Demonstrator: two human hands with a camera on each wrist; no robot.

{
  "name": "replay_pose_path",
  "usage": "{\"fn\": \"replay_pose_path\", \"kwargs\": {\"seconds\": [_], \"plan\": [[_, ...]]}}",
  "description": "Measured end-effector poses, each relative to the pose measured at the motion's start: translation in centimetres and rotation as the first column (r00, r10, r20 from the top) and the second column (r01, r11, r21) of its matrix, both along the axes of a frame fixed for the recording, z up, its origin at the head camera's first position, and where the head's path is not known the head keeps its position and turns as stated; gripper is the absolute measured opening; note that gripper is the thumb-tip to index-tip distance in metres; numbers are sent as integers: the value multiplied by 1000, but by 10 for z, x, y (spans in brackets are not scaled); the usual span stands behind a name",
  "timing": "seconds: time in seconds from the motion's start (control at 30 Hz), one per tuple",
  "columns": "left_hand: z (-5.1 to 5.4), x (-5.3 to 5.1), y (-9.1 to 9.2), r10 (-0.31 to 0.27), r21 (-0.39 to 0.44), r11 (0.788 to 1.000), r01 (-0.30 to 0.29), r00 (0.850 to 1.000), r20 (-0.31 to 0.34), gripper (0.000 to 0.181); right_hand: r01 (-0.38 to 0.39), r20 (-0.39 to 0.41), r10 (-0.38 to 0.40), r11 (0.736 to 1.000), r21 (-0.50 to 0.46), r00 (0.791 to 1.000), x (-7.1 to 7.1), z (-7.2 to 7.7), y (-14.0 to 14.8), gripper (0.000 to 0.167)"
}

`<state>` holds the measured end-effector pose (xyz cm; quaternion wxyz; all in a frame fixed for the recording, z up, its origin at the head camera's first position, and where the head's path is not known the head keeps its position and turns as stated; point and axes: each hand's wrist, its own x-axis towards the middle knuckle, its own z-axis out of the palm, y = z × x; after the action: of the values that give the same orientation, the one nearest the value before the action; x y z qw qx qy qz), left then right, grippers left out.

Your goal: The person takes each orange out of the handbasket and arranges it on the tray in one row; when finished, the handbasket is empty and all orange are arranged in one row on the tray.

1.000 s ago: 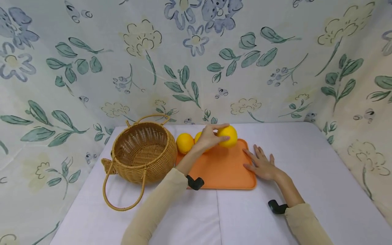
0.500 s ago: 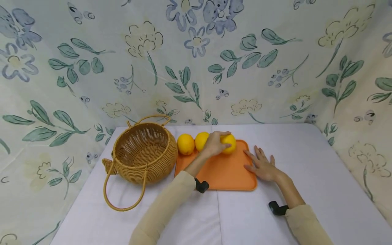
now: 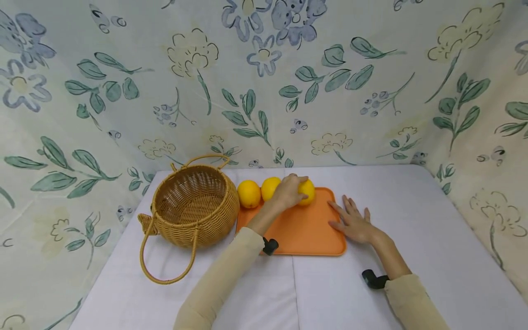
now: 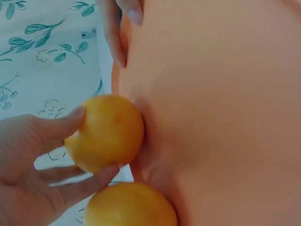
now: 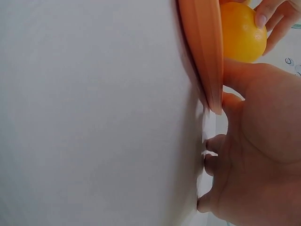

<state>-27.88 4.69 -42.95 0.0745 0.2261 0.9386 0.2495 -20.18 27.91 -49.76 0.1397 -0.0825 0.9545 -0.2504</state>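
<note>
My left hand (image 3: 286,195) holds an orange (image 3: 307,193) at the far side of the orange tray (image 3: 305,233). In the left wrist view, thumb and fingers grip that orange (image 4: 110,134) from its sides, low against the tray. A second orange (image 3: 270,187) sits just left of it, partly behind the hand, and a third orange (image 3: 249,194) is at the tray's far left corner. My right hand (image 3: 355,223) rests at the tray's right edge with fingers spread. In the right wrist view, its thumb and forefinger touch the tray rim (image 5: 202,42).
A wicker basket (image 3: 173,233) stands directly left of the tray, its front handle (image 3: 165,280) lying down on the white cloth (image 3: 264,293). Behind the table hangs a floral curtain (image 3: 264,119).
My left hand has lowered the orange onto the tray's far side, then shifted slightly left with it beside the second orange. The right hand has stayed in place.
</note>
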Motion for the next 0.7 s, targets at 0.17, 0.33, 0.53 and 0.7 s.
{"fn": "replay_pose_path", "kwargs": {"seconds": [0.17, 0.33, 0.53, 0.7], "plan": [[3, -2, -3, -73, -116, 991, 61, 993, -96, 62, -2, -2, 2, 1000, -1, 1000, 0, -1, 2, 74], [-2, -9, -10, -92, -118, 990, 77, 988, -126, 62, 1, 1, -1, 1000, -1, 1000, 2, 1, 2, 74], [-10, -16, -23, -65, 5, 998, 66, 993, -99, 60, 4, -13, -5, 999, -43, 1000, 4, 1, 4, 75], [-11, -19, -32, -68, 114, 991, 73, 997, -46, 60, 0, -20, -1, 997, -77, 1000, 2, -6, 4, 77]]}}
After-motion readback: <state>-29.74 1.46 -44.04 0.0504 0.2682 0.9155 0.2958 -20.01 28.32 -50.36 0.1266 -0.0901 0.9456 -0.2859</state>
